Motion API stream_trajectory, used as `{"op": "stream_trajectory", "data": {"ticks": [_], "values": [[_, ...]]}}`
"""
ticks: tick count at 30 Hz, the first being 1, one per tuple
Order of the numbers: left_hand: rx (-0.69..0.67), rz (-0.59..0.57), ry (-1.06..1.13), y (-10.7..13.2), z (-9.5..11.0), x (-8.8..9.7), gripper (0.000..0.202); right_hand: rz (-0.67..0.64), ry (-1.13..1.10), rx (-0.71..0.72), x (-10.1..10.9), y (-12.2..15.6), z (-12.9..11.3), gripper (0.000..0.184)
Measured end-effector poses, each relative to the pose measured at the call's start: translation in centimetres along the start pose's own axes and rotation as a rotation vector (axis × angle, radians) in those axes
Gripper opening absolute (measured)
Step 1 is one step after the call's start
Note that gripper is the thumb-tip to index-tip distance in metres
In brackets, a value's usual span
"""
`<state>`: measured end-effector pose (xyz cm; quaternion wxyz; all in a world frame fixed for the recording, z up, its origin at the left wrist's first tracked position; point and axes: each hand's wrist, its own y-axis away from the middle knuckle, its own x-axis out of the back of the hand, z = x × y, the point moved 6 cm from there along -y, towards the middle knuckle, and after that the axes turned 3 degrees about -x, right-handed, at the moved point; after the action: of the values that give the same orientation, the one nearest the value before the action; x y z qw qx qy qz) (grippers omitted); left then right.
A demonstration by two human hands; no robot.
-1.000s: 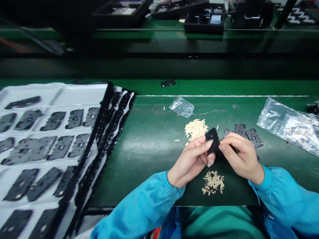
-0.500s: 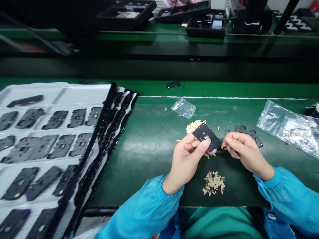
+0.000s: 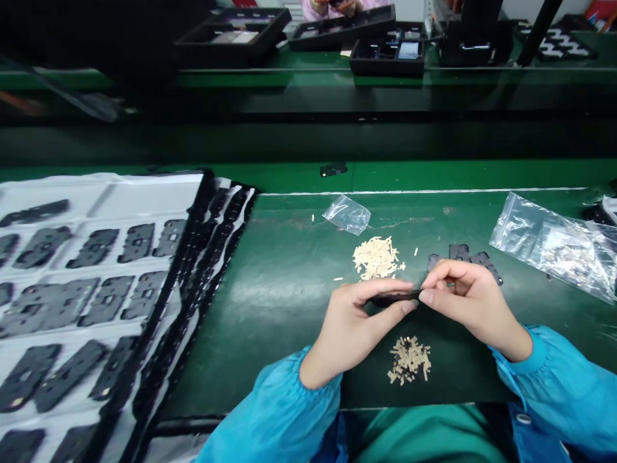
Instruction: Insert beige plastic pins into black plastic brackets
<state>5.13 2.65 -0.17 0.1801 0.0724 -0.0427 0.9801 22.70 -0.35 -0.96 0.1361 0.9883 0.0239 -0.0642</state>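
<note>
My left hand (image 3: 349,325) pinches a thin black plastic plate (image 3: 393,298) between thumb and fingers, and it is turned nearly edge-on. At the plate's right end, my right hand (image 3: 470,305) is closed, thumb and index finger on its edge. Whether a small piece is also between those fingers cannot be seen. Just beyond the hands lies a pile of small cream-coloured pieces (image 3: 376,257). Nearer my body is a second pile of small tan strips (image 3: 409,360). Several black plates (image 3: 457,253) lie behind my right hand, partly hidden by it.
On the left, stacked white trays with black edges (image 3: 154,186) hold rows of black plates. A small clear bag (image 3: 347,215) and a larger filled bag (image 3: 554,247) lie on the green mat. Across the bench are black boxes (image 3: 388,58) and a person in pink (image 3: 332,9).
The black plate has been tilted from showing its flat face to nearly edge-on. My right hand has moved left onto its end. The cream pile is now more exposed.
</note>
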Motion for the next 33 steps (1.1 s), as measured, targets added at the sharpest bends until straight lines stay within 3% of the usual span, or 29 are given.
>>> {"op": "stream_trajectory", "data": {"ticks": [2, 5, 8, 17, 33], "values": [[-0.13, 0.006, -0.095, 0.1, 0.6, -0.1, 0.012, 0.023, 0.02, 0.031, 0.4, 0.1, -0.4, 0.019], [-0.35, 0.062, -0.136, 0.5, 1.2, -0.1, 0.024, 0.016, 0.033, 0.016, 0.9, -0.1, -0.7, 0.021], [-0.457, 0.093, -0.167, 0.8, 1.1, 0.0, 0.034, -0.059, -0.003, -0.063, 0.7, -0.4, -0.5, 0.021], [-0.511, 0.052, -0.201, 1.0, 1.0, 0.0, 0.037, -0.099, -0.089, -0.193, 0.1, -0.5, 0.1, 0.017], [-0.496, 0.061, -0.271, 1.1, 1.2, -0.5, 0.033, -0.049, -0.036, -0.197, 0.5, -0.5, -0.7, 0.024]]}}
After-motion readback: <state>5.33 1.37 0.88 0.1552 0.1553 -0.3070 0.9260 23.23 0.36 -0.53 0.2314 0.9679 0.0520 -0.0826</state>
